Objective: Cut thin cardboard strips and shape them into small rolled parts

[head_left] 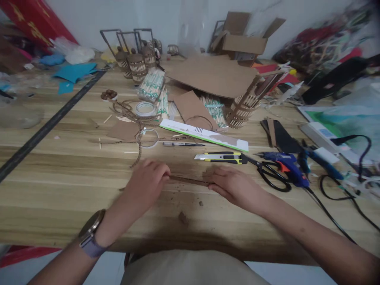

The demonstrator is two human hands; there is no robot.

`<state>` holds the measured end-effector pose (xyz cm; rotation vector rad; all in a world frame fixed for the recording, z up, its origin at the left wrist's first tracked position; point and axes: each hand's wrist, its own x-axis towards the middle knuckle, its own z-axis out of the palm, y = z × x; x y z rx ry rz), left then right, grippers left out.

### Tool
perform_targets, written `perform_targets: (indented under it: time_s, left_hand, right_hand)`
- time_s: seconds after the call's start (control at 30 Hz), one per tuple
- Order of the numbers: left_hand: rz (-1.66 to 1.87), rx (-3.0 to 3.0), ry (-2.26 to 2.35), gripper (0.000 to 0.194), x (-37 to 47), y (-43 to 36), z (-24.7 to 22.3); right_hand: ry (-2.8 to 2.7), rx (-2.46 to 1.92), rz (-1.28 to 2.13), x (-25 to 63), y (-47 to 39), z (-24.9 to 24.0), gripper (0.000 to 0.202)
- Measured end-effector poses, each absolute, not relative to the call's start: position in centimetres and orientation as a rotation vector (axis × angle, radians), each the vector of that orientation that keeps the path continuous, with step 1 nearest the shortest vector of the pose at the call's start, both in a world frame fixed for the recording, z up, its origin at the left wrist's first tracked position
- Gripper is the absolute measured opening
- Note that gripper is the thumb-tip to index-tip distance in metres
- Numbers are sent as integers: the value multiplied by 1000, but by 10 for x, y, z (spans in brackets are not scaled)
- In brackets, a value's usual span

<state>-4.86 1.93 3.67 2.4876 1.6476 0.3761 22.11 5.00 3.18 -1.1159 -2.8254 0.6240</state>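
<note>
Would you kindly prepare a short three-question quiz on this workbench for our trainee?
1. What do the left-hand grip and the right-hand grip hold between them?
2. True or false: the yellow-and-black box cutter lies with its silver blade exposed.
3. Just right of the black-handled scissors in the picture lies: A) a round white tape roll; B) a blue glue gun with an orange trigger; C) a slim black pen.

Key: 1. A thin brown cardboard-like strip. 2. True. 3. B.

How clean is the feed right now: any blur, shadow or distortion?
Head view: the brown strip between left hand and right hand looks slightly soft; head view: shadow darkens the table around mid near edge; head view: the frame's outer areas look stretched.
</note>
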Motion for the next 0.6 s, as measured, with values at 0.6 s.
perform_targets:
  time_s: [0.6]
  left_hand:
    - [814,1678,1289,28,10,-1,5]
  right_hand:
    - [-1913,-1400,961,232,41,24,25]
